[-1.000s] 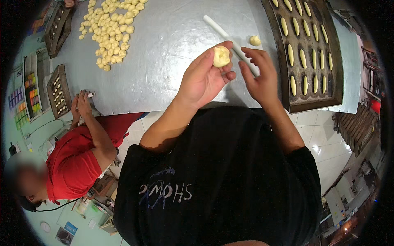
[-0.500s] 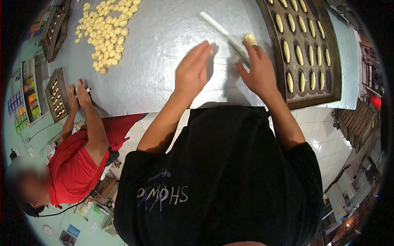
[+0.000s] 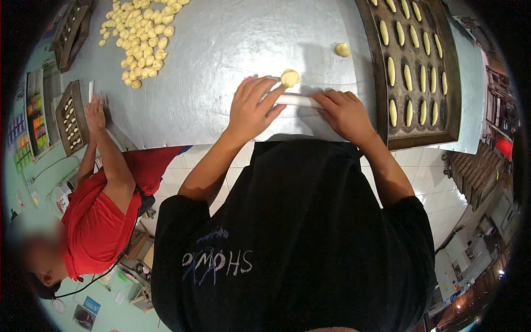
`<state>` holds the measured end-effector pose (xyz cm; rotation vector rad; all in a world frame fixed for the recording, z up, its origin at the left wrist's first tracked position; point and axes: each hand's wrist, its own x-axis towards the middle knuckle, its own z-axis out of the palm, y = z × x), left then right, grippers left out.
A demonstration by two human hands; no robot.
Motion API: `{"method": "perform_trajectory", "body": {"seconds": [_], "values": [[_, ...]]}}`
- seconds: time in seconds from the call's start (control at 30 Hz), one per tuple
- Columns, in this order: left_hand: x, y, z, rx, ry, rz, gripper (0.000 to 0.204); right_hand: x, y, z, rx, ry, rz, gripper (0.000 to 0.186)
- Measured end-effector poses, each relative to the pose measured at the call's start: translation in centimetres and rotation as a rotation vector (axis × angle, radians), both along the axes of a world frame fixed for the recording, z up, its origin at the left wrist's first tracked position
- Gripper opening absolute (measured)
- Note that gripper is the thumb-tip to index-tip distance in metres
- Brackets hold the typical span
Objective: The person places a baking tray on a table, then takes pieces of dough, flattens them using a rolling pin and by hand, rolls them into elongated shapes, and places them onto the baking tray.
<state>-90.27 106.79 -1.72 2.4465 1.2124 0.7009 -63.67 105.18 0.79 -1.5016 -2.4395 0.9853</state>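
Note:
A white rolling pin (image 3: 298, 100) lies crosswise on the metal table, close to its near edge. My left hand (image 3: 251, 108) has its fingers curled over the pin's left end. At the other end, my right hand (image 3: 347, 116) grips it with the fingers bent over the top. A pale yellow dough piece (image 3: 289, 78) sits just beyond the pin, beside my left fingertips. Farther off to the right, a second dough piece (image 3: 343, 50) rests alone on the table.
Many small dough balls (image 3: 141, 47) are heaped at the far left of the metal table (image 3: 221, 39). A dark baking tray (image 3: 381, 72) with rows of dough sticks stands at right. At left, a co-worker's hand (image 3: 95, 113) is near another white pin (image 3: 90, 91) and a smaller tray (image 3: 83, 119).
The rolling pin has come toward me and turned from slanted to crosswise. Both my hands have closed on it. A dough piece now shows beyond it. The co-worker's hands have shifted.

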Motion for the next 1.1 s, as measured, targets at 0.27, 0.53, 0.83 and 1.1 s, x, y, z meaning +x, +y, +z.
{"method": "perform_trajectory", "body": {"seconds": [0.27,0.53,0.83,1.1], "values": [[0.6,5.1,-3.0,-0.041,0.315,0.160,0.055,-3.3,5.7,-5.7,0.467,-0.510,-0.158,0.074],[0.4,6.3,-2.3,0.219,0.356,0.253,0.070,-4.2,7.5,-6.6,0.733,-0.217,-0.408,0.070],[-0.8,-4.6,-3.3,-0.185,0.111,0.067,0.099,-2.2,-2.1,-4.7,0.446,-0.259,-0.473,0.045],[2.2,3.3,-2.4,-0.195,0.283,0.034,0.114,-9.0,5.1,-7.4,0.473,0.051,-0.240,0.053]]}}
